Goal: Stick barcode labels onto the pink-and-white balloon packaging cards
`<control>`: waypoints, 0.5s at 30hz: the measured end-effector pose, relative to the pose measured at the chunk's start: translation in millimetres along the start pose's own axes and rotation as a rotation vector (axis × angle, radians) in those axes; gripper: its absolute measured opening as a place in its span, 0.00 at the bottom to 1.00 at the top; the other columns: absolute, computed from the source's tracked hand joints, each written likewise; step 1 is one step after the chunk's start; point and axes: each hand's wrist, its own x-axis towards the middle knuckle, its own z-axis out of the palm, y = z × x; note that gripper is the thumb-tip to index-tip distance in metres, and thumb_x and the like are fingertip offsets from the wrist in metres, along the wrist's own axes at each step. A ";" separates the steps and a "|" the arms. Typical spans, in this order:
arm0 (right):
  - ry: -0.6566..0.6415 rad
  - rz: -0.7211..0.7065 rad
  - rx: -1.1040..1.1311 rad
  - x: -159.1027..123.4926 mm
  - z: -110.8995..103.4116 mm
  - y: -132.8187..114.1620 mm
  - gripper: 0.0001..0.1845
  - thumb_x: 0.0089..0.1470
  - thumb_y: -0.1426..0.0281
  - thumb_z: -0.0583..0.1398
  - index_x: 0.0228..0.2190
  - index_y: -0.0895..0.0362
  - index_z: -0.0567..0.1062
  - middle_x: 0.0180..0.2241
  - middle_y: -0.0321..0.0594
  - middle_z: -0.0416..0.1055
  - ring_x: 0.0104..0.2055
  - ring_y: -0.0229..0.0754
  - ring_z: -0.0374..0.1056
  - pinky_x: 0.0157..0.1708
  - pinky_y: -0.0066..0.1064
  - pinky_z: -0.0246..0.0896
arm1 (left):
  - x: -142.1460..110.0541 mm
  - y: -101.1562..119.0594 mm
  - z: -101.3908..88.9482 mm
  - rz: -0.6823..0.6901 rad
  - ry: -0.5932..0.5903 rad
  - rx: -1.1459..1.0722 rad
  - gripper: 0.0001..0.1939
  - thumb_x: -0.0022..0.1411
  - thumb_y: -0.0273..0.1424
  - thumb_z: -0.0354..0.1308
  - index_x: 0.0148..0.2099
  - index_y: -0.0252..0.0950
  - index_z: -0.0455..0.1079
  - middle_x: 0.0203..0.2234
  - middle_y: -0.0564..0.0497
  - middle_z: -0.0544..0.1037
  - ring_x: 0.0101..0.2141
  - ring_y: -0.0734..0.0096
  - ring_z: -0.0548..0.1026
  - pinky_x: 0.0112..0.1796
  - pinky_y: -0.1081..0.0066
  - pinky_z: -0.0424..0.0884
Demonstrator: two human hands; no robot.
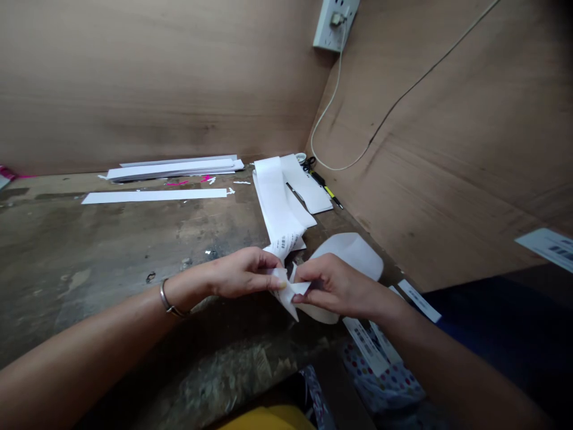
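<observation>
My left hand (244, 273), with a bangle at the wrist, pinches a white paper strip of printed barcode labels (287, 241) between thumb and fingers. Close beside it, my right hand (335, 285) is closed on a small white label (301, 288) at the end of that strip; whether it is fully separate I cannot tell. Behind my right hand curls a loop of blank whitish paper (356, 254). From my left hand the strip runs back to folded white paper (271, 191) lying on the worn table.
Flat white strips (174, 170) are stacked along the back wall, with a single strip (156, 196) in front. Scissors (308, 162) and a yellow-black pen (329, 191) lie by the right wall. Loose barcode labels (366, 346) hang at the table's edge. A cable (333, 101) drops from a socket (333, 27).
</observation>
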 end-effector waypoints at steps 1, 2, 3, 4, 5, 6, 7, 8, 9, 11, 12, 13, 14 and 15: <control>0.007 -0.029 -0.014 0.1 0.4 -0.1 0.08 0.54 0.69 0.60 0.25 0.59 0.72 0.22 0.29 0.63 0.26 0.33 0.59 0.26 0.22 0.52 | -0.3 -0.8 0.3 0.000 -0.003 0.007 0.14 0.57 0.40 0.57 0.35 0.32 0.69 0.25 0.55 0.68 0.27 0.75 0.64 0.30 0.76 0.61; 0.018 -0.052 -0.039 0.1 1.0 0.1 0.09 0.55 0.69 0.60 0.25 0.60 0.72 0.22 0.29 0.63 0.25 0.32 0.59 0.25 0.22 0.51 | -0.5 -1.5 0.7 -0.003 0.002 0.025 0.14 0.55 0.39 0.59 0.36 0.32 0.70 0.26 0.54 0.70 0.28 0.74 0.65 0.30 0.76 0.62; 0.027 -0.067 -0.066 0.1 1.8 0.6 0.10 0.55 0.69 0.59 0.24 0.60 0.72 0.22 0.29 0.63 0.25 0.32 0.59 0.25 0.22 0.51 | -0.3 -2.1 1.2 -0.009 0.015 0.044 0.14 0.54 0.39 0.60 0.36 0.32 0.71 0.27 0.54 0.71 0.29 0.73 0.67 0.31 0.76 0.62; 0.037 -0.075 -0.095 0.1 2.4 1.3 0.10 0.56 0.69 0.58 0.25 0.60 0.72 0.22 0.30 0.63 0.25 0.32 0.59 0.25 0.22 0.50 | 0.1 -2.5 1.7 -0.014 0.030 0.056 0.14 0.54 0.39 0.60 0.35 0.32 0.71 0.27 0.54 0.72 0.29 0.73 0.67 0.32 0.76 0.63; 0.044 -0.080 -0.122 0.1 2.9 2.1 0.09 0.56 0.71 0.58 0.25 0.60 0.72 0.22 0.30 0.63 0.25 0.32 0.59 0.25 0.22 0.50 | 0.8 -2.8 2.2 -0.018 0.039 0.051 0.13 0.55 0.39 0.60 0.34 0.32 0.71 0.27 0.54 0.72 0.29 0.73 0.68 0.32 0.76 0.63; 0.053 -0.087 -0.149 0.0 3.0 2.8 0.08 0.55 0.72 0.58 0.25 0.60 0.73 0.22 0.31 0.64 0.25 0.33 0.60 0.25 0.23 0.50 | 1.8 -3.0 2.6 -0.023 0.041 0.031 0.13 0.55 0.39 0.60 0.34 0.32 0.71 0.27 0.54 0.73 0.29 0.73 0.68 0.32 0.75 0.63; 0.059 -0.093 -0.173 0.0 2.8 3.2 0.07 0.54 0.75 0.57 0.25 0.60 0.73 0.23 0.31 0.65 0.26 0.33 0.60 0.26 0.23 0.50 | 2.9 -3.0 2.9 -0.028 0.036 -0.001 0.13 0.55 0.38 0.60 0.34 0.31 0.71 0.26 0.54 0.72 0.29 0.73 0.68 0.32 0.75 0.63; 0.066 -0.101 -0.198 0.0 2.2 3.4 0.07 0.53 0.77 0.57 0.25 0.59 0.73 0.23 0.31 0.65 0.26 0.33 0.61 0.27 0.23 0.51 | 4.2 -3.1 3.1 -0.033 0.030 -0.035 0.13 0.55 0.38 0.60 0.34 0.30 0.71 0.26 0.54 0.72 0.28 0.74 0.67 0.32 0.75 0.63; 0.069 -0.107 -0.221 0.0 1.3 3.3 0.07 0.52 0.78 0.57 0.25 0.59 0.72 0.23 0.32 0.65 0.27 0.34 0.61 0.27 0.23 0.51 | 5.4 -3.2 3.1 -0.036 0.026 -0.064 0.13 0.54 0.37 0.61 0.33 0.30 0.71 0.25 0.54 0.72 0.27 0.74 0.67 0.31 0.75 0.63; 0.074 -0.115 -0.246 0.0 -0.9 2.3 0.08 0.51 0.80 0.57 0.24 0.59 0.72 0.23 0.32 0.65 0.27 0.34 0.61 0.28 0.24 0.51 | 7.6 -3.8 2.5 -0.033 0.022 -0.109 0.13 0.54 0.36 0.61 0.31 0.29 0.70 0.24 0.54 0.71 0.27 0.75 0.66 0.31 0.75 0.63; 0.075 -0.116 -0.241 -0.1 -2.0 1.8 0.08 0.51 0.79 0.57 0.24 0.59 0.72 0.23 0.33 0.66 0.27 0.34 0.61 0.28 0.24 0.51 | 8.4 -4.4 2.1 -0.029 0.021 -0.126 0.13 0.53 0.36 0.62 0.31 0.29 0.70 0.24 0.54 0.71 0.27 0.75 0.66 0.31 0.75 0.63; 0.073 -0.110 -0.226 -0.2 -3.0 1.3 0.07 0.52 0.78 0.57 0.25 0.59 0.73 0.24 0.33 0.66 0.27 0.35 0.62 0.28 0.23 0.52 | 8.9 -5.2 1.6 -0.027 0.020 -0.140 0.13 0.53 0.36 0.62 0.31 0.29 0.70 0.24 0.54 0.71 0.27 0.75 0.66 0.31 0.75 0.64; 0.065 -0.099 -0.203 -0.3 -4.0 1.0 0.06 0.53 0.75 0.58 0.26 0.59 0.74 0.24 0.33 0.68 0.27 0.35 0.62 0.28 0.23 0.52 | 9.2 -5.9 1.2 -0.029 0.019 -0.146 0.13 0.52 0.37 0.62 0.32 0.29 0.71 0.25 0.54 0.72 0.27 0.75 0.66 0.32 0.75 0.64; 0.052 -0.085 -0.177 -0.2 -4.8 0.8 0.06 0.55 0.73 0.58 0.28 0.60 0.74 0.25 0.34 0.69 0.27 0.35 0.63 0.28 0.23 0.52 | 9.2 -6.6 0.8 -0.034 0.013 -0.147 0.14 0.52 0.37 0.63 0.33 0.29 0.71 0.25 0.54 0.72 0.27 0.75 0.67 0.31 0.75 0.64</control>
